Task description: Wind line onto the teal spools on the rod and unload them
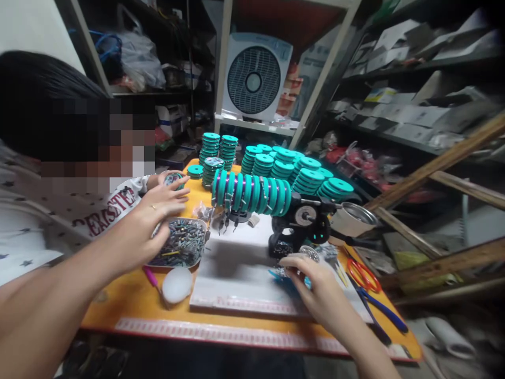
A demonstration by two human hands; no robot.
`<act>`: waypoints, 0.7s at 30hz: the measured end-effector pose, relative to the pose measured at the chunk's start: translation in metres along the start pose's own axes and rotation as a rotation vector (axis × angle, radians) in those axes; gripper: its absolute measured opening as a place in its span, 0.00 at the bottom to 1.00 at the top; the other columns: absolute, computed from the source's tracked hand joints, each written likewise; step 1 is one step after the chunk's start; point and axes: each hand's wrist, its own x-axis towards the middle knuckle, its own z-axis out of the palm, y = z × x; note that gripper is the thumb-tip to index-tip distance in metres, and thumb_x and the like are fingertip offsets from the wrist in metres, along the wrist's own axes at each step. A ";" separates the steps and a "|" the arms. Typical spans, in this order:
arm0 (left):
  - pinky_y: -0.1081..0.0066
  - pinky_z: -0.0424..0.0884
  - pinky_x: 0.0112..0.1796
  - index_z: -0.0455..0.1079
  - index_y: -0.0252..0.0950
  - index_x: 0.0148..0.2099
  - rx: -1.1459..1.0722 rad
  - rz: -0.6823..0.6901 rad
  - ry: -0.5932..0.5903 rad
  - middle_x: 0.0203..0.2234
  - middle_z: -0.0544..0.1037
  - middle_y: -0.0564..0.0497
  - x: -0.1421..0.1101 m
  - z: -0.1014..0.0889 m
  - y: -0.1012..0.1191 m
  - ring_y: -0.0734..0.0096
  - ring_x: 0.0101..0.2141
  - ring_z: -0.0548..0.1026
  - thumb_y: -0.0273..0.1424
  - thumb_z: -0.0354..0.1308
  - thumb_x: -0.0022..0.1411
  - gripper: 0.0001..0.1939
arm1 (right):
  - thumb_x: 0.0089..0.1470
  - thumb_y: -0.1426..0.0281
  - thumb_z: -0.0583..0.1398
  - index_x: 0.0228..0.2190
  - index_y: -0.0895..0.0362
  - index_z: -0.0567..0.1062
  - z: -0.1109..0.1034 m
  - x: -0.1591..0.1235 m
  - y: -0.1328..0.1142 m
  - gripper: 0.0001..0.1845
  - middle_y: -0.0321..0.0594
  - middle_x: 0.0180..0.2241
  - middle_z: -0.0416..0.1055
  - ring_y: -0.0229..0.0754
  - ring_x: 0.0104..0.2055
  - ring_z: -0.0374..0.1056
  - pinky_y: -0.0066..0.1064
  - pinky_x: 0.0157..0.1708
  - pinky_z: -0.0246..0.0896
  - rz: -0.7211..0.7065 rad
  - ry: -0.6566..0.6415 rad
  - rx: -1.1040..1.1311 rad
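My left hand hovers with fingers stretched out above a shallow tray of small metal parts; it holds nothing. My right hand rests on the white board, fingers curled round a small blue and silver thing that I cannot make out. Just beyond it stands a black hand press. A row of teal spools lies threaded on a rod across the middle of the orange table.
Stacks of teal spools fill the table's far side. A person sits at the left, a hand on a spool. Pliers with blue handles, a red ring, a metal cup and a white disc lie about. Shelves and a fan stand behind.
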 end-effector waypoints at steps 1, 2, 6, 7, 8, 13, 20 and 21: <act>0.55 0.57 0.60 0.72 0.42 0.49 0.017 0.014 0.042 0.53 0.73 0.52 0.006 -0.002 0.006 0.57 0.57 0.65 0.27 0.54 0.57 0.17 | 0.59 0.75 0.52 0.37 0.55 0.73 0.004 0.002 -0.001 0.11 0.42 0.39 0.72 0.43 0.43 0.69 0.36 0.43 0.65 0.009 -0.020 -0.022; 0.55 0.60 0.58 0.72 0.42 0.48 0.055 0.028 0.076 0.50 0.75 0.52 0.010 -0.003 0.012 0.58 0.55 0.67 0.29 0.54 0.59 0.15 | 0.58 0.75 0.52 0.36 0.55 0.74 0.008 0.004 -0.003 0.10 0.43 0.37 0.71 0.43 0.41 0.69 0.36 0.42 0.64 0.018 -0.033 -0.052; 0.61 0.68 0.50 0.73 0.45 0.42 0.139 0.128 0.253 0.40 0.77 0.55 0.026 -0.005 0.029 0.63 0.45 0.74 0.33 0.56 0.61 0.07 | 0.57 0.76 0.54 0.33 0.56 0.76 0.018 0.015 -0.005 0.11 0.43 0.35 0.69 0.44 0.39 0.68 0.34 0.39 0.64 0.084 -0.067 -0.177; 0.62 0.68 0.50 0.72 0.46 0.43 0.140 0.164 0.258 0.41 0.76 0.56 0.029 -0.005 0.033 0.65 0.45 0.73 0.33 0.55 0.62 0.08 | 0.56 0.76 0.54 0.33 0.56 0.77 0.020 0.017 -0.005 0.11 0.43 0.35 0.68 0.44 0.39 0.68 0.34 0.39 0.64 0.102 -0.075 -0.195; 0.63 0.68 0.51 0.71 0.47 0.45 0.140 0.194 0.251 0.42 0.75 0.56 0.033 -0.006 0.036 0.66 0.46 0.72 0.33 0.54 0.63 0.09 | 0.56 0.76 0.55 0.33 0.56 0.77 0.021 0.018 -0.005 0.11 0.44 0.34 0.68 0.45 0.38 0.68 0.35 0.38 0.64 0.116 -0.081 -0.207; 0.59 0.65 0.54 0.67 0.37 0.53 0.166 0.278 0.152 0.48 0.72 0.46 0.061 -0.002 0.052 0.63 0.51 0.68 0.33 0.49 0.66 0.15 | 0.57 0.76 0.52 0.32 0.58 0.77 0.026 0.020 -0.006 0.12 0.45 0.33 0.67 0.47 0.36 0.68 0.36 0.37 0.63 0.110 -0.100 -0.294; 0.61 0.61 0.56 0.63 0.32 0.57 0.232 0.460 -0.101 0.53 0.70 0.43 0.100 0.024 0.054 0.64 0.55 0.65 0.29 0.44 0.67 0.18 | 0.55 0.76 0.54 0.30 0.57 0.70 0.029 0.024 -0.007 0.06 0.42 0.30 0.66 0.46 0.32 0.68 0.35 0.33 0.61 0.056 -0.097 -0.418; 0.61 0.61 0.55 0.63 0.33 0.57 0.239 0.447 -0.135 0.53 0.71 0.44 0.103 0.028 0.053 0.64 0.54 0.66 0.29 0.43 0.68 0.18 | 0.56 0.75 0.54 0.31 0.57 0.69 0.028 0.023 -0.007 0.05 0.41 0.30 0.66 0.45 0.31 0.68 0.34 0.33 0.61 0.041 -0.076 -0.399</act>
